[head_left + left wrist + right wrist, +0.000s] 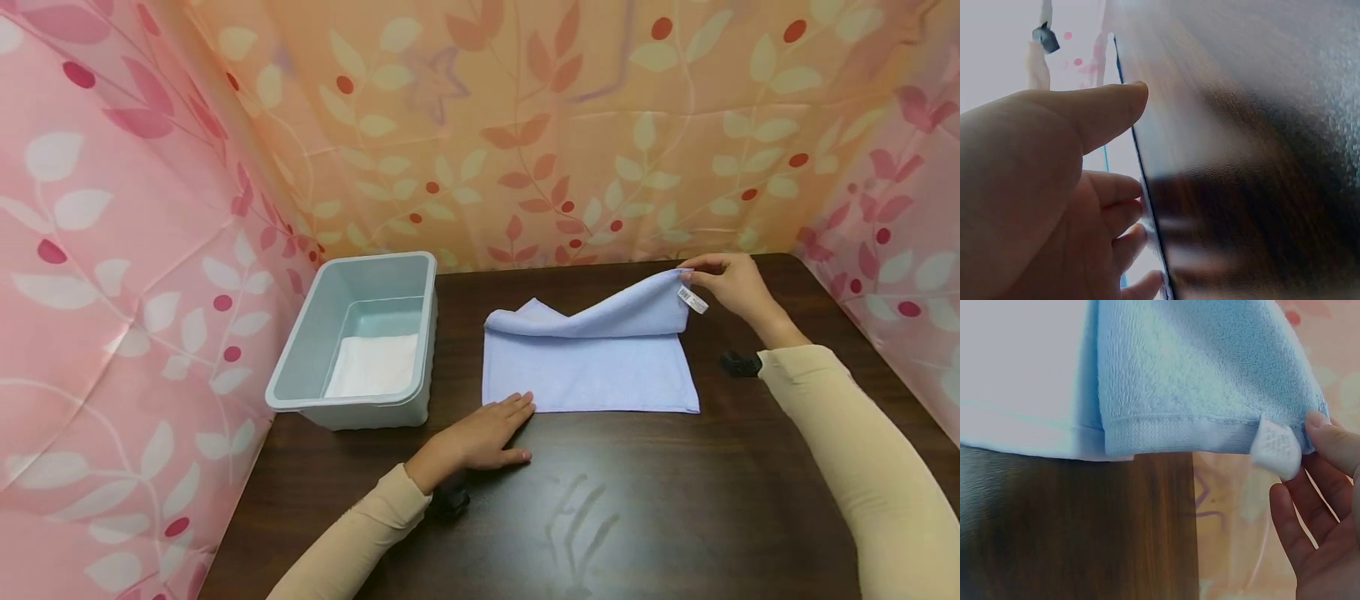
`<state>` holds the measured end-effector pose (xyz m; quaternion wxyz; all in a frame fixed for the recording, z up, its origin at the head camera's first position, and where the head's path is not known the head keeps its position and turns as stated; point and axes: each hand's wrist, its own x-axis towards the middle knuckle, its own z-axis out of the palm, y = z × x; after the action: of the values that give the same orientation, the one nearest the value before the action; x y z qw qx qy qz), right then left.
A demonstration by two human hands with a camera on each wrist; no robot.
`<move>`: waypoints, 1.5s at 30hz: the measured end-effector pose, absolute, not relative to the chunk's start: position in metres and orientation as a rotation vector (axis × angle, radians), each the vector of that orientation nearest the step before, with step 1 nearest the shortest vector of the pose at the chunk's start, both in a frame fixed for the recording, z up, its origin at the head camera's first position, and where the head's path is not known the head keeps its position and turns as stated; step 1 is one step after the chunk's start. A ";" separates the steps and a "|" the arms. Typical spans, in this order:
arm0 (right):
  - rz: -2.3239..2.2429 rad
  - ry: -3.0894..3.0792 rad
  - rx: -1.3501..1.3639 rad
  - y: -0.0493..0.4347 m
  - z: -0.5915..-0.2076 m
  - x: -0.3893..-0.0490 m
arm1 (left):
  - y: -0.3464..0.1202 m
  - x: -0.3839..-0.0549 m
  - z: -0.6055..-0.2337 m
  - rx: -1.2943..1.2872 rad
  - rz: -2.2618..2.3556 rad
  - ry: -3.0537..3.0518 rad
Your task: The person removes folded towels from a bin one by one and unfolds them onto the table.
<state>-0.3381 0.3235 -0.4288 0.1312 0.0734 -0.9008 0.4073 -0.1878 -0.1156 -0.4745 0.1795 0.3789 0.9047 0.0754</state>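
Head view, left to right, all placed relative to the light-blue towel (588, 375) lying mid-table on a dark wood table (675, 517).

Far left of towel: pink leaf-print curtain (112, 292). Next, well left of towel: pale grey-blue plastic bin (360, 333), w/ a folded white cloth (372, 365) flat on its bottom.

Just at towel's near-left corner: left hand (483, 433), palm down on the table, fingers straight & flat, fingertips touching the towel's edge; it grips nothing. Cream sleeve (352, 542) behind it, a small black item at the wrist. Left wrist view is blurry: thumb & fingers (1119, 190) lie along the towel's thin edge on the wood.

Towel itself: lower layer flat on table, far edge lifted & folded over toward the front, forming a raised roll.

At towel's far-right corner: right hand (731, 283), thumb & fingertips pinching that lifted corner, held above the table. A small white label (693, 300) hangs from the corner right beside the fingers. Right wrist view: hemmed corner & label (1277, 450) up close, a fingertip (1329, 434) on the hem.

Behind towel: orange leaf-print curtain (525, 125).
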 end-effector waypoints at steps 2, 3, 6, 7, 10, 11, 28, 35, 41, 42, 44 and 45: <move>1.169 -2.628 0.187 0.323 -0.431 -0.348 | -0.116 -0.188 -0.475 1.072 0.208 2.559; 1.155 -2.644 0.172 0.323 -0.433 -0.353 | -0.116 -0.188 -0.475 1.070 0.209 2.559; 1.099 -2.712 0.123 0.322 -0.443 -0.364 | -0.117 -0.187 -0.475 1.061 0.219 2.553; 1.083 -2.741 0.106 0.322 -0.446 -0.366 | -0.117 -0.187 -0.475 1.061 0.222 2.551; 1.046 -2.841 0.068 0.320 -0.457 -0.373 | -0.117 -0.187 -0.476 1.057 0.219 2.554; 1.037 -2.876 0.060 0.319 -0.460 -0.375 | -0.117 -0.187 -0.476 1.056 0.216 2.556; 0.948 -2.978 0.063 0.315 -0.485 -0.380 | -0.117 -0.187 -0.476 1.049 0.197 2.559; 0.857 -2.907 0.068 0.311 -0.479 -0.381 | -0.116 -0.187 -0.476 1.056 0.198 2.568; 0.923 -2.713 0.167 0.294 -0.457 -0.364 | -0.116 -0.187 -0.477 1.045 0.208 2.558; 0.963 -2.693 0.196 0.289 -0.453 -0.359 | -0.117 -0.187 -0.477 1.042 0.213 2.555; 1.033 -2.685 0.255 0.280 -0.448 -0.344 | -0.117 -0.188 -0.476 1.039 0.219 2.554; 1.070 -2.690 0.291 0.276 -0.447 -0.337 | -0.118 -0.188 -0.476 1.038 0.222 2.553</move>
<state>-0.3366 0.2758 -0.4469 0.1159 0.0993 -0.9182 0.3654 -0.1884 -0.1177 -0.4759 0.1874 0.3687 0.9070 0.0789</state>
